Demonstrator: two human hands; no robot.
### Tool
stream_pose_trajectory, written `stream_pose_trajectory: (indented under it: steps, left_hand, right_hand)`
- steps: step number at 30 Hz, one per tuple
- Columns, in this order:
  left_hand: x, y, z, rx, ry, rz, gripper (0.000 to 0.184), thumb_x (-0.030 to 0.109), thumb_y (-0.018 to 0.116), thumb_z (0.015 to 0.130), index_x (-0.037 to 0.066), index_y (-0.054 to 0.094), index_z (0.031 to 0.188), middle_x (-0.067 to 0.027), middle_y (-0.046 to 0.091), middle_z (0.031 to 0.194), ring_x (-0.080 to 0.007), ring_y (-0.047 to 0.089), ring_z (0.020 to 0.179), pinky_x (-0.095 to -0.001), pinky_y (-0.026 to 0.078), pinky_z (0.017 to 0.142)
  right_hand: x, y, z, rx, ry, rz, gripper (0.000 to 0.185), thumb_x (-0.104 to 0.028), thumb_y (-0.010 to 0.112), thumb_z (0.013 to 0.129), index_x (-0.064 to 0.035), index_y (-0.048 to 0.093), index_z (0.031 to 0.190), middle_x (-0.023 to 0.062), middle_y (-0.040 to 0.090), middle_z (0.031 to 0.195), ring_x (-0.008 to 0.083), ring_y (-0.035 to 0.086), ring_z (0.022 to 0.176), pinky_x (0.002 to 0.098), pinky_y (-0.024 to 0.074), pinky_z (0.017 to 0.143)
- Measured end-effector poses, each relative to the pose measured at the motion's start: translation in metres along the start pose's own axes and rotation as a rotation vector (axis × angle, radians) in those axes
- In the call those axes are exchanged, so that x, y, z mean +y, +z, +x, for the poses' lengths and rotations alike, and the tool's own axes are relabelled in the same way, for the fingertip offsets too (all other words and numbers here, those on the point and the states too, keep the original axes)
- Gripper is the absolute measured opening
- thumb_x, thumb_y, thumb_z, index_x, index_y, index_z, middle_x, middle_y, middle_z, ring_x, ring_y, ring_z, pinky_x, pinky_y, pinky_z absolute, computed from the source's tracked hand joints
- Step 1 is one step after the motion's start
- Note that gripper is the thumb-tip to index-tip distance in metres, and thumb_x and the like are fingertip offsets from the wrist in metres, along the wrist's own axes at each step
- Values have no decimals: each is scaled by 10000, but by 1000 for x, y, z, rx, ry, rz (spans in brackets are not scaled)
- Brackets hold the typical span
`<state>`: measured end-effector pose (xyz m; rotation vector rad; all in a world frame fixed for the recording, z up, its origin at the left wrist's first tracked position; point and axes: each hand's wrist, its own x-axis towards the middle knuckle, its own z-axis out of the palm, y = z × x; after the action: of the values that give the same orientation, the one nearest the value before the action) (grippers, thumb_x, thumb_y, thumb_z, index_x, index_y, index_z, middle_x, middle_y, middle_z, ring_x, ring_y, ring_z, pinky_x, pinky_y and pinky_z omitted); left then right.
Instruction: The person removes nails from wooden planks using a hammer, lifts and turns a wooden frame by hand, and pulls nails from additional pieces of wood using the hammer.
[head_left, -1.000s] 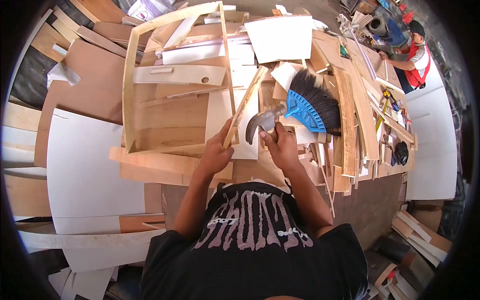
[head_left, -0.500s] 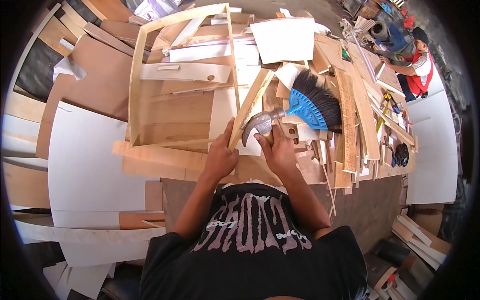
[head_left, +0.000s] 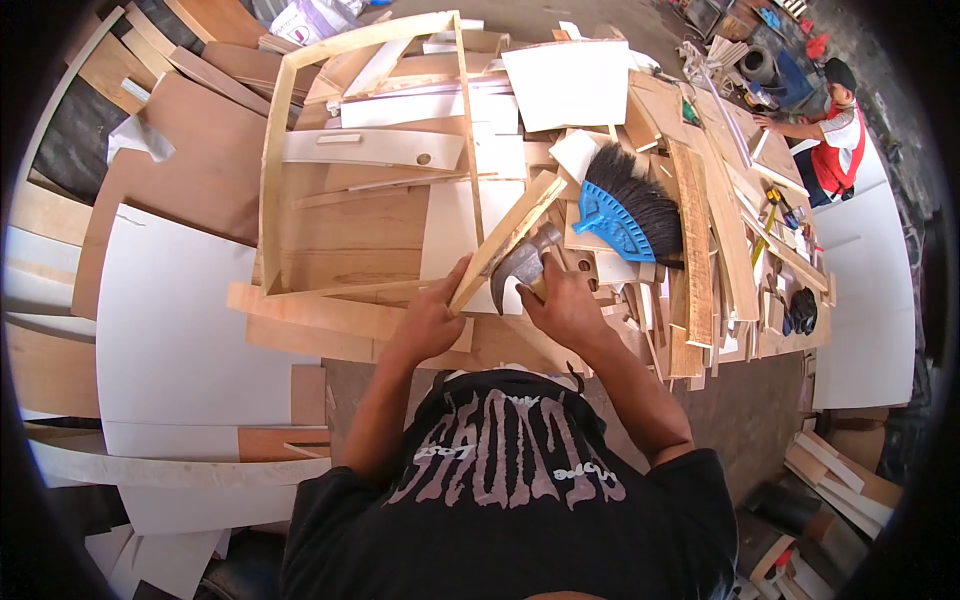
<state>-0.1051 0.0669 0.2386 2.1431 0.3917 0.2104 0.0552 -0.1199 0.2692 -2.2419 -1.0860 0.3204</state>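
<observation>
My left hand (head_left: 433, 318) is closed round the lower end of a narrow wooden strip (head_left: 512, 236), which slants up to the right. A hammer (head_left: 522, 264) is in my right hand (head_left: 566, 308), its fingers wrapped round the handle close to the head. The claw points down and left, right beside the strip; whether they touch is not clear. Beyond the hammer lies a blue brush head (head_left: 617, 222) with black bristles. To the left of the strip, a rectangular wooden frame (head_left: 272, 180) rests over boards on the worktable.
Scrap boards cover the worktable, with a long rough plank (head_left: 692, 240) at the right. Black gloves (head_left: 802, 312) and a yellow tool (head_left: 772, 196) lie at its right side. A co-worker (head_left: 838, 135) is at the far right. White panels (head_left: 190, 330) stand at the left.
The strip has tilted further to the right. The hammer head has turned and lowered beside it, away from the blue brush. Both hands have kept their grip.
</observation>
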Motion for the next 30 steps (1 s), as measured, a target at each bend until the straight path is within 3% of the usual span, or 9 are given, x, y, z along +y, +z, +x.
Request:
stream_pose_trajectory:
  steps: [2,6,12,15,17,20,30]
  left_hand:
    - [-11,2,3,15,108,-47,922,-48,521,731,124,350,1620,-355,626,1259,-514,604,1158,-490,489,1006]
    - [-12,-1,11,-19,109,-61,928,-49,520,725,109,339,1621,-348,589,1347,-496,572,1240,-464,468,1062]
    - [-20,-4,36,-60,120,-40,939,-19,558,717,89,329,1621,-338,600,1336,-509,576,1218,-475,468,1059]
    - [-21,-5,49,-90,106,-57,947,-5,572,712,91,327,1622,-336,616,1298,-510,591,1175,-485,479,1035]
    - [-22,-5,57,-87,121,-43,947,-6,570,711,90,328,1621,-326,635,1251,-508,601,1137,-489,492,1003]
    - [-38,5,70,-51,213,-31,946,-6,571,710,97,333,1620,-317,652,1199,-501,607,1118,-495,498,986]
    - [-32,2,82,-145,85,4,948,-3,574,712,104,331,1622,-307,662,1132,-496,624,1036,-516,502,934]
  right_hand:
    - [8,3,3,-21,-52,-3,509,-227,741,900,143,536,1184,344,666,797,526,677,781,572,541,746]
    - [9,-5,12,-50,-64,16,538,-213,733,898,163,525,1222,347,659,784,524,677,779,574,541,755]
    - [20,-10,31,-3,-140,-59,557,-185,722,887,174,521,1262,351,656,769,520,679,760,565,550,748]
    - [27,-13,41,-52,-89,-62,544,-196,713,880,153,520,1249,351,677,855,550,672,827,578,554,787]
    - [40,-7,48,-9,-105,-44,515,-141,704,880,167,519,1250,355,646,759,536,666,757,578,544,757]
    - [46,-11,55,-42,-78,-36,508,-119,691,880,154,502,1264,346,645,755,542,658,751,582,537,744]
    - [71,0,62,-85,-65,11,545,-152,686,882,142,487,1296,352,645,785,543,646,772,595,514,749]
